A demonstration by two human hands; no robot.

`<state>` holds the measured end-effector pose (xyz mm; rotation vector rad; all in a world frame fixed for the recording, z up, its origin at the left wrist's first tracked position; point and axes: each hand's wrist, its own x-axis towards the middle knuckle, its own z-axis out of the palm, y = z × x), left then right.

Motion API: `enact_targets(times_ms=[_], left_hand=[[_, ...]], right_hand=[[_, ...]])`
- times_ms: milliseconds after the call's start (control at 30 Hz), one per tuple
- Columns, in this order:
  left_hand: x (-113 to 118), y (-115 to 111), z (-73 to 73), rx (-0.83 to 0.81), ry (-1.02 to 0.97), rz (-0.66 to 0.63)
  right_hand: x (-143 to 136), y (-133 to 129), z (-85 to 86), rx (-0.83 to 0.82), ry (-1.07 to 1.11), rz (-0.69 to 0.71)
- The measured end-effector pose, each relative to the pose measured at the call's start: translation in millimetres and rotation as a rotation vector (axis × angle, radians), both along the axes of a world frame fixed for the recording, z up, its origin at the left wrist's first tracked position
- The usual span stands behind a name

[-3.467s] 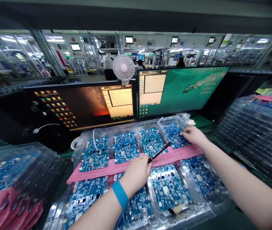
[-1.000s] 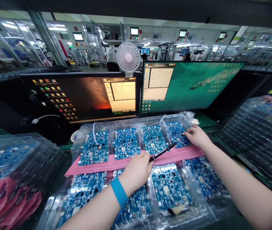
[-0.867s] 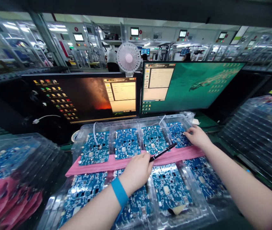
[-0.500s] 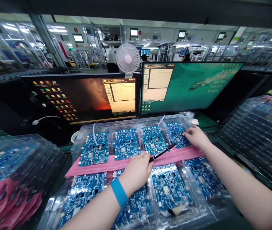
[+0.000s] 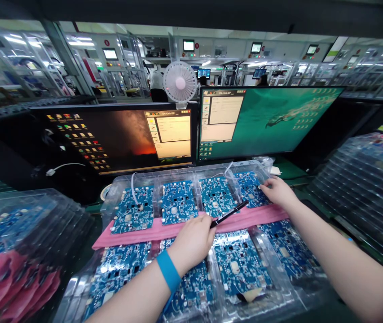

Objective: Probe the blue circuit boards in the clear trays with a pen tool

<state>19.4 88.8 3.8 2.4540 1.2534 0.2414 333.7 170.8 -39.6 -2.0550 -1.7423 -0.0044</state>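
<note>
A clear plastic tray [image 5: 280, 291] holds several blue circuit boards [image 5: 179, 202] in two rows. My left hand [image 5: 194, 237], with a blue band at the wrist, is closed round a black pen [image 5: 229, 214] that points to the upper right. It rests over the pink strip [image 5: 127, 234] lying across the tray between the rows. At the back right, my right hand [image 5: 277, 190] pinches at the right edge of the far corner board [image 5: 249, 179]. Whatever is between those fingertips is too small to make out. One white cable [image 5: 134, 188] runs down onto the back left board.
Two monitors [image 5: 272, 130] stand behind the tray, with a small white fan [image 5: 180, 82] clipped on top. Stacked clear trays rise at the right [image 5: 363, 179] and at the left [image 5: 59, 220], the left ones with pink strips [image 5: 19, 287]. Other people are in the background.
</note>
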Motion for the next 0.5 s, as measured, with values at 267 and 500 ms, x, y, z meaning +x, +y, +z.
enact_targets(times_ms=[267, 500], left_hand=[[0.4, 0.8, -1.4, 0.008, -0.006, -0.002], [1.0, 2.3, 1.7, 0.01, 0.032, 0.007]], right_hand=[[-2.0, -0.3, -5.0, -0.024, 0.009, -0.026], [-5.0, -1.7, -8.5, -0.055, 0.025, -0.042]])
